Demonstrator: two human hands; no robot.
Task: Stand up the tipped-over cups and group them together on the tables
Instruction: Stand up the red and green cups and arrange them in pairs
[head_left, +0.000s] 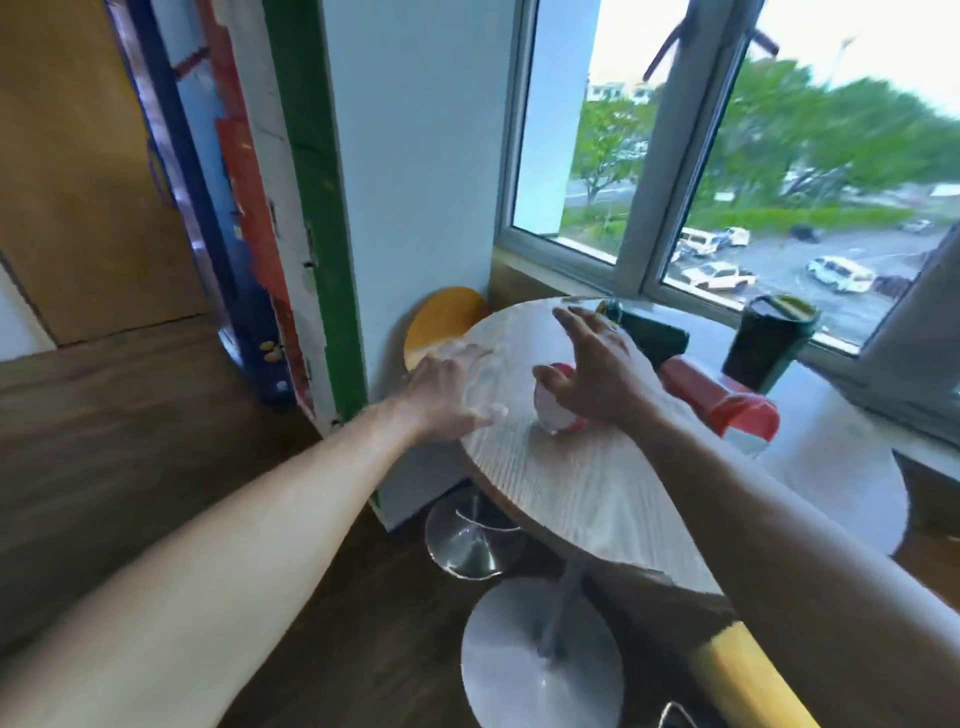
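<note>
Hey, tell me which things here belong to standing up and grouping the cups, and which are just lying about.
Part of the job:
red and white cup tipped over on the round wooden table
red cup lying on its side
dark green cup upright on the windowsill
left hand and right hand, both open

Just lying about:
yellow stool
dark box by the window

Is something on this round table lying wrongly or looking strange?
Yes. A red and white cup lies on its side on the round table, under the right hand. No spill is visible.
</note>
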